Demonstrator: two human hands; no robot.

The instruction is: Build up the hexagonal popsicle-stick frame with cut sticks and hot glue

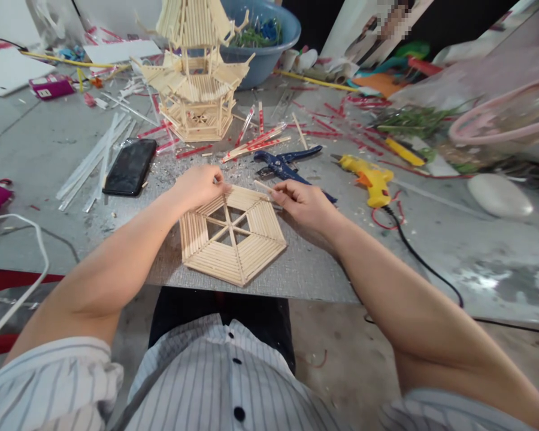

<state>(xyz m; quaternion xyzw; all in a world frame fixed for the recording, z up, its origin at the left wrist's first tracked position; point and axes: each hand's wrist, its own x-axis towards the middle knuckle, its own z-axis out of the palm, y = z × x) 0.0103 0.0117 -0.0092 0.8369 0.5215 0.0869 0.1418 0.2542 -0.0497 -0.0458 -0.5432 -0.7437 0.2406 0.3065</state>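
— Status?
— Hexagon [233, 236] lies at frame centre. My left hand [197, 187] grips its top edge; my right hand [303, 203] pinches a stick [264, 186] beside it.
— Risk?
— Probably uneven pressure: slats shift, stick slips.

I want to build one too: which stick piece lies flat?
The hexagon panel at the table's near edge lies flat; the pagoda behind it stands upright.
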